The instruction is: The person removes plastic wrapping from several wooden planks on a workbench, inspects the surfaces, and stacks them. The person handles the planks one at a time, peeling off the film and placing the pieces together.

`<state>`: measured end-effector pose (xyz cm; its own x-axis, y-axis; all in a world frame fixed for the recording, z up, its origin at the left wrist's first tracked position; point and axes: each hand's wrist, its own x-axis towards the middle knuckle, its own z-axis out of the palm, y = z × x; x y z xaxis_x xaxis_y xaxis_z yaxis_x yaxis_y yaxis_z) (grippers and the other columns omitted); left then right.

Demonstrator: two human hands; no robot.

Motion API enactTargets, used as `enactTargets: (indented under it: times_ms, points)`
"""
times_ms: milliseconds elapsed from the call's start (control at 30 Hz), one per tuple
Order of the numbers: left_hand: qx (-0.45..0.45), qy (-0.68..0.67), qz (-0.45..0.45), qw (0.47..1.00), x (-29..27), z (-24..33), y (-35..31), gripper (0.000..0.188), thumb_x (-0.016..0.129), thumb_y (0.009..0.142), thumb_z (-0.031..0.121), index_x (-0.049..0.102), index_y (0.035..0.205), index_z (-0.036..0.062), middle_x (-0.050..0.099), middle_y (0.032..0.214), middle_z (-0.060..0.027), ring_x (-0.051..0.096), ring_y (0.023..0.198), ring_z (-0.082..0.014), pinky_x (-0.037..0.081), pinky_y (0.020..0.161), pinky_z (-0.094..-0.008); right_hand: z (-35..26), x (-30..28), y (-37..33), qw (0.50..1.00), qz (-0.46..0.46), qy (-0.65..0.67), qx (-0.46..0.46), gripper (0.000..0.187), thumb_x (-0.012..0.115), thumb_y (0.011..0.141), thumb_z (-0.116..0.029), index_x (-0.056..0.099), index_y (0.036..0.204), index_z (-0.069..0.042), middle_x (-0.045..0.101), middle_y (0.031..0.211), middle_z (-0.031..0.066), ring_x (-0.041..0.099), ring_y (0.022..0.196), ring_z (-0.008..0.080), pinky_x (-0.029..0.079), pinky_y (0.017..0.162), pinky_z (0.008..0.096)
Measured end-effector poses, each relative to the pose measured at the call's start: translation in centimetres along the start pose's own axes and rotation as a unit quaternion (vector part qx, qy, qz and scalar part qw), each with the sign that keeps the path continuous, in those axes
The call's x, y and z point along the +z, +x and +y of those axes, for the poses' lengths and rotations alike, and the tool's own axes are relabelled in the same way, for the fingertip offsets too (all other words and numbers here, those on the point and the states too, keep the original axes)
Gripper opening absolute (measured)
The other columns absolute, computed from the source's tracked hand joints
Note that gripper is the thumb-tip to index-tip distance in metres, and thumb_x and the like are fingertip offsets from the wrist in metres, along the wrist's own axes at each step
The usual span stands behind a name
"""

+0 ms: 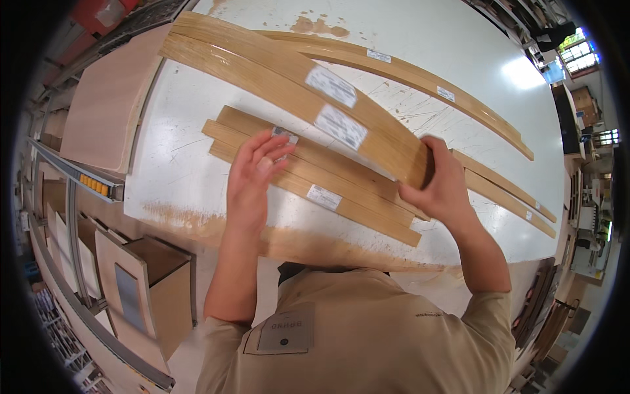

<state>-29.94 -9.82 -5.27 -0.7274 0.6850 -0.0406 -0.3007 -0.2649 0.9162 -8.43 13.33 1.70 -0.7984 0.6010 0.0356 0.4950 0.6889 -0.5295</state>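
Observation:
My right hand [443, 184] grips the right end of two long light-brown wooden boards [387, 141], lying side by side and slanting up to the far left. Each carries a white printed label near its middle. Nearer to me, a group of shorter wooden strips [367, 213] lies on the white worktable [170, 125], also with labels. Over the left part of these strips is my left hand [251, 172], its fingers apart and slightly bent. Its fingertips are close to a label [285, 136] on one strip; whether they touch it, I cannot tell.
Behind the held boards lie long labelled strips [420, 77]. Two narrow strips [502, 187] are to the right of my right hand. A large pale panel [105, 98] stands beyond the table's left edge, near a metal rail [79, 174]. A wooden box [161, 282] is at lower left.

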Motion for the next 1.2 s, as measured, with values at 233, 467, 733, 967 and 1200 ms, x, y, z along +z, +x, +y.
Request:
enactTargets:
  times_ms: [233,467,733,967,1200]
  points:
    - [0.023,-0.219,-0.006,0.975,4.6,2.3,-0.9,0.052,0.064,0.104,0.023,0.043,0.147,0.0022,0.057,0.140,-0.0086,0.055,0.130,-0.0189,0.043,0.111,-0.0372,-1.2,1.8,-11.5,0.993,-0.011,0.099,0.058,0.078,0.089,0.066,-0.022,0.054,0.133,-0.001,0.069,0.111,0.0205,0.071,0.100,0.0335,0.057,0.088,0.0420]
    - [-0.097,-0.157,0.012,0.983,8.6,1.5,-7.5,0.046,0.055,0.108,0.021,0.043,0.146,-0.0014,0.061,0.138,-0.0123,0.059,0.128,-0.0225,0.050,0.107,-0.0384,-3.4,1.3,-14.3,0.958,-0.130,0.237,0.094,0.091,0.090,0.071,-0.023,0.046,0.148,-0.003,0.068,0.120,0.0205,0.068,0.115,0.0334,0.052,0.100,0.0399]
    - [-0.061,-0.044,-0.103,0.992,9.6,-0.5,-9.8,0.043,0.055,0.109,0.020,0.044,0.144,-0.0014,0.058,0.140,-0.0112,0.058,0.127,-0.0185,0.049,0.104,-0.0359,-5.8,2.0,-13.9,0.978,-0.068,0.192,0.049,0.098,0.091,0.073,-0.022,0.038,0.153,-0.004,0.058,0.140,0.0225,0.058,0.130,0.0362,0.050,0.104,0.0412]
    - [0.071,0.203,-0.189,0.958,11.2,1.7,-9.5,0.045,0.062,0.104,0.023,0.050,0.138,-0.0051,0.065,0.127,-0.0192,0.065,0.115,-0.0276,0.050,0.101,-0.0376,-1.8,0.3,-12.0,0.883,-0.197,0.416,0.087,0.086,0.076,0.074,-0.016,0.042,0.151,0.001,0.061,0.132,0.0199,0.064,0.115,0.0295,0.054,0.098,0.0419]
    - [0.177,0.310,-0.153,0.921,10.7,0.8,-7.5,0.029,0.077,0.091,0.014,0.063,0.113,0.0002,0.071,0.112,-0.0144,0.069,0.105,-0.0250,0.052,0.090,-0.0351,1.0,0.7,-13.2,0.730,-0.287,0.617,0.058,0.070,0.071,0.072,-0.018,0.057,0.138,0.003,0.063,0.132,0.0119,0.066,0.104,0.0188,0.058,0.085,0.0344]
